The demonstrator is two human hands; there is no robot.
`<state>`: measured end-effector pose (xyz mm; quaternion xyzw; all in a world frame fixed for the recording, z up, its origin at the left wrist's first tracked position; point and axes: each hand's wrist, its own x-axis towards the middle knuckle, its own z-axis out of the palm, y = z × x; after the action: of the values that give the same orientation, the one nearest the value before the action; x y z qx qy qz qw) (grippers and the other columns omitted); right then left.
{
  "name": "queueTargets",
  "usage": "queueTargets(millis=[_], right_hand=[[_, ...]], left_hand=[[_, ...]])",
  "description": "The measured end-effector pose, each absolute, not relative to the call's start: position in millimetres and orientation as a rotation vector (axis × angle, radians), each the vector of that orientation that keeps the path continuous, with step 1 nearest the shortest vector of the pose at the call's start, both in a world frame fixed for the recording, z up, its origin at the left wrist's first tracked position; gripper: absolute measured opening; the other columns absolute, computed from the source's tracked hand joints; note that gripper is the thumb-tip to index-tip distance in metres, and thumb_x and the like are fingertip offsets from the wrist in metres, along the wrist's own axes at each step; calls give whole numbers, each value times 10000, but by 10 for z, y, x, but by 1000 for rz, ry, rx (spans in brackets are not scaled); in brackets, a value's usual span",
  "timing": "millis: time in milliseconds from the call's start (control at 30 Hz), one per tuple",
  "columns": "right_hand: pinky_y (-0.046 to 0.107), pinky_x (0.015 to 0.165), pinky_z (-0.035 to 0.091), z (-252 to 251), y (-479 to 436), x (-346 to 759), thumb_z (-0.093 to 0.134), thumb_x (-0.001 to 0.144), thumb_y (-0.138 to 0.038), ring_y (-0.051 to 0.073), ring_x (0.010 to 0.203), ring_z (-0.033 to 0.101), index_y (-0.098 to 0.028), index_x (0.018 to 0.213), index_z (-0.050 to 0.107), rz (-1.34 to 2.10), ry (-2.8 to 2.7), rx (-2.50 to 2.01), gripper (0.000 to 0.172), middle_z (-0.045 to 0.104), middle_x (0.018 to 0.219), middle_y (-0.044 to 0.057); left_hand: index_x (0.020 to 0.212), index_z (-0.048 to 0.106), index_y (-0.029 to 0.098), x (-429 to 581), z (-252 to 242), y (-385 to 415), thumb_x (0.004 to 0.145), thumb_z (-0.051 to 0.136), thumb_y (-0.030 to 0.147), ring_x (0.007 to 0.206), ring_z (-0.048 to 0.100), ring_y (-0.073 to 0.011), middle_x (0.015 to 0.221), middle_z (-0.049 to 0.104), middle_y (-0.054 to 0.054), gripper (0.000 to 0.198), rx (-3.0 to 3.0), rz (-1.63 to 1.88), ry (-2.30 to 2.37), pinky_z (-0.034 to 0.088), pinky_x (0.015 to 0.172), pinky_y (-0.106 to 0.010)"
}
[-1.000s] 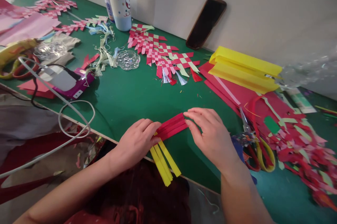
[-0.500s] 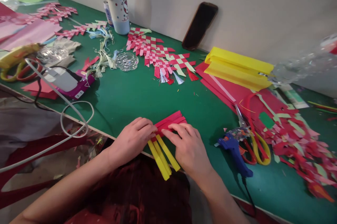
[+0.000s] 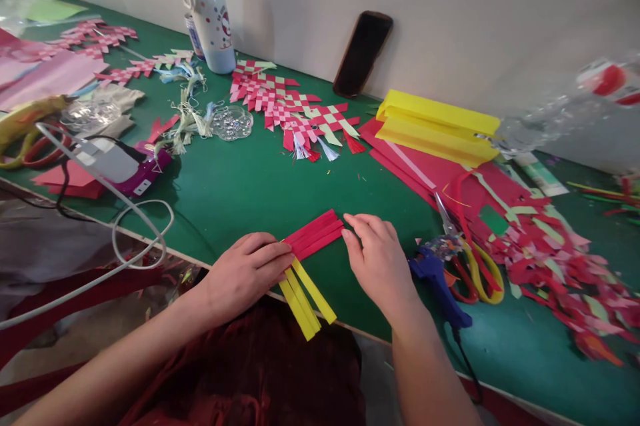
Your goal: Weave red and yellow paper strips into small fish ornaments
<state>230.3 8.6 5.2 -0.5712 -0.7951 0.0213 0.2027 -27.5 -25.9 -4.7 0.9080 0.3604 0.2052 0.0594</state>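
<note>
Red paper strips [image 3: 315, 234] lie side by side on the green table near its front edge, slanting up to the right. Yellow paper strips [image 3: 301, 303] run down from their left end, past the table edge. My left hand [image 3: 250, 269] covers the crossing and grips the strips there, so the join is hidden. At the red strips' right end is my right hand [image 3: 377, 259], its thumb and index fingertip a little apart. Whether those fingertips touch the strip ends I cannot tell.
A blue glue gun [image 3: 440, 279] and scissors [image 3: 483, 273] lie to the right, beside paper scraps [image 3: 565, 273]. Folded yellow paper [image 3: 440, 123], a phone [image 3: 363, 53], woven pieces [image 3: 295, 106] and a bottle [image 3: 213, 19] stand or lie behind. A white cable [image 3: 165, 239] loops at left.
My right hand has slid right, off the top of the red strips to their far end, uncovering them. My left hand stays on the crossing. The whole view has shifted slightly.
</note>
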Motion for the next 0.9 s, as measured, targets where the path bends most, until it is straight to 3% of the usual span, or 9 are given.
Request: queueTargets(millis=[467,700,900], right_hand=[[417,837,506,34,122,2260,568,906,-215,240,917,574,-212,926,707,136,-2185,-1524,141,666,983,83],[403,829,538,136,80,2220,584,895,-141,224,920,614,-219,956,695,-38,-2122,-1366,148,659,991,86],[395,790,550,270,-14,2202,601,850,-47,205,888,641,-273,1006,647,-50,-2081,-1193,278,648,1008,57]], left_hand=[[1248,600,222,-332,-75,-255,937,536,156,1098,538,-241,1244,636,-73,324,2782,576,1063,504,930,-398],[1244,604,232,-326,-61,-254,935,531,151,1101,531,-239,1238,629,-81,328,2753,568,1068,490,935,-393],[1219,608,233,-321,-30,-249,946,509,147,1089,541,-240,1221,626,-82,302,2749,564,1087,492,916,-397]])
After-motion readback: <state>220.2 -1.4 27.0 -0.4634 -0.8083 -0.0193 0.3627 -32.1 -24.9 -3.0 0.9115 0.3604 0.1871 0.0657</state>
